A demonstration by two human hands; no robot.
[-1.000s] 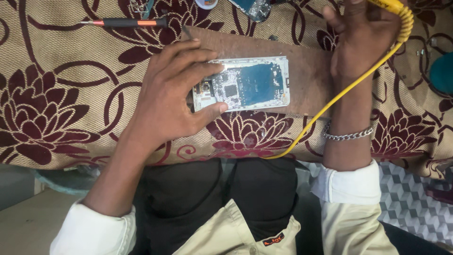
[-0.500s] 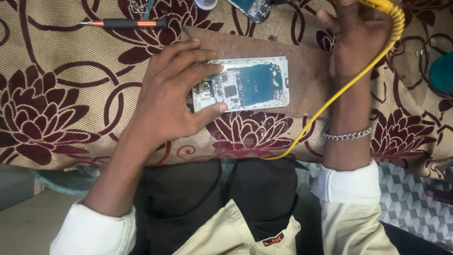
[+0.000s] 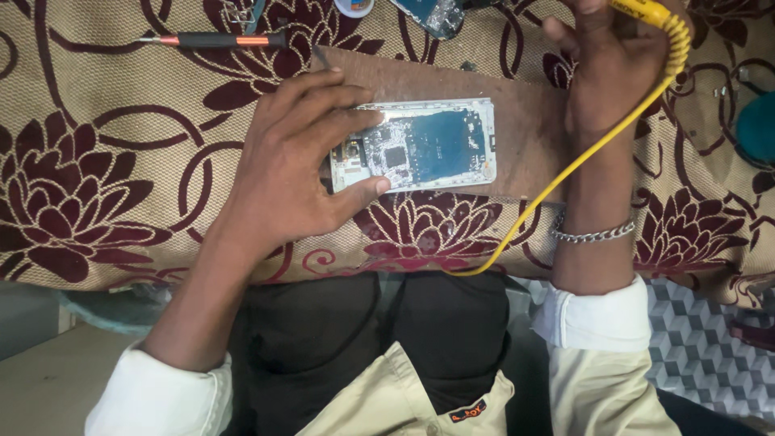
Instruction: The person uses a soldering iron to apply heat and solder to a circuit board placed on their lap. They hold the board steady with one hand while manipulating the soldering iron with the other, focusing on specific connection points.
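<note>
Currently, head view, one entry.

Item 1: opened phone [image 3: 424,145], back cover off, circuit board and blue shielded panel exposed; flat, rigid, white-framed rectangle. It lies on a brown board [image 3: 525,121], matte and worn, which rests on a patterned cloth [image 3: 97,161], woven beige with maroon flowers.

Item 2: left hand [image 3: 295,173], clamped on the phone's left end, thumb under the near edge, fingers spread over the far edge.

Item 3: right hand [image 3: 613,64], raised above the board's right side, closed around a yellow-handled tool [image 3: 646,12] whose tip is out of frame; a yellow cable [image 3: 565,173], smooth and partly coiled, trails down past a metal chain bracelet [image 3: 593,234].

Item 4: screwdriver [image 3: 214,39], slim black shaft with orange bands, lying well apart at upper left. A second circuit board [image 3: 432,14] lies at the top edge.

Risk, as judged: the cable hangs close to the phone and could snag or drag it; the cloth may let the board slide; bare fingers near exposed components may smudge or dislodge them.
</note>
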